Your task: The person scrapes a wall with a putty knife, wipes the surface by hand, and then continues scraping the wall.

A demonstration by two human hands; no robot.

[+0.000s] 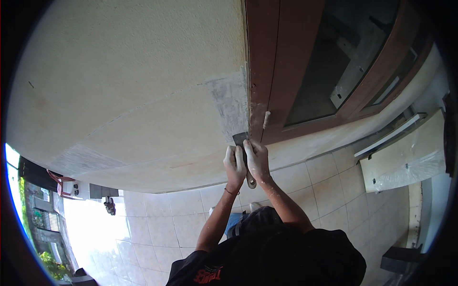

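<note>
A putty knife (241, 138) with a dark blade and a dark handle rests near the wall, just left of the brown wooden frame. Its handle end, with a hole, points down toward me. My right hand (258, 159) is closed around the handle, thumb near the blade. Beside it my left hand (235, 164) is closed with its fingers curled against the knife's left side. Both hands are coated in whitish dust. Above the blade a grey-white patch (229, 102) runs up the cream wall (157, 57) along the frame.
The brown door frame (296, 52) with glass panels stands right of the wall. A plastic-wrapped panel (403, 159) lies at the right. Tiled floor (157, 229) spreads below. At the far left are a red chair (59, 181) and a bright opening. Another greyish patch (86, 159) marks the lower-left wall.
</note>
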